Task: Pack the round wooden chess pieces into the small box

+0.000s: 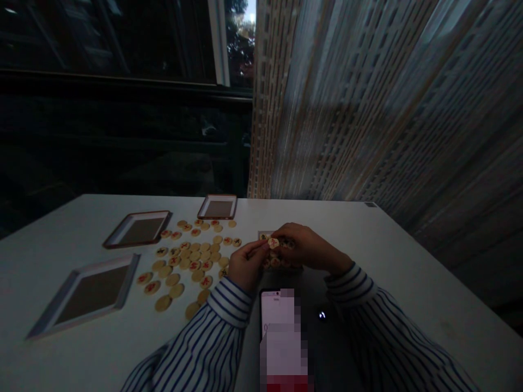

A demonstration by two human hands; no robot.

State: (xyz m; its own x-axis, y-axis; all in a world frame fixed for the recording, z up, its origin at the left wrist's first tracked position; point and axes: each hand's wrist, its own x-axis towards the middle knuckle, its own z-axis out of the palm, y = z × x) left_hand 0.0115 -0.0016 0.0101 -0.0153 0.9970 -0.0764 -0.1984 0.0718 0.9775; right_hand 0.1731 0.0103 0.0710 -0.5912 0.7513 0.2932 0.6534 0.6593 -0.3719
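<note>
Between the fingertips of my left hand (248, 265) is a round Chinese chess piece (273, 243) with a red character facing up. My left fingers are pinched on it. My right hand (306, 246) reaches in from the other side, fingers bent over a small box (263, 235) that holds more pieces in rows. The right fingertips are partly hidden, and what they grip, if anything, is not visible. To the left of my hands many loose chess pieces (195, 255) lie spread on the white table, some face up with red or dark characters, others plain side up.
Three shallow trays or lids stand left and behind: a near-left one (93, 291), a brown-rimmed one (141, 228) and a far one (217, 208). A phone (281, 332) lies in front of my hands. Right of it is a small dark object with a light (322, 315). A curtain hangs behind the table.
</note>
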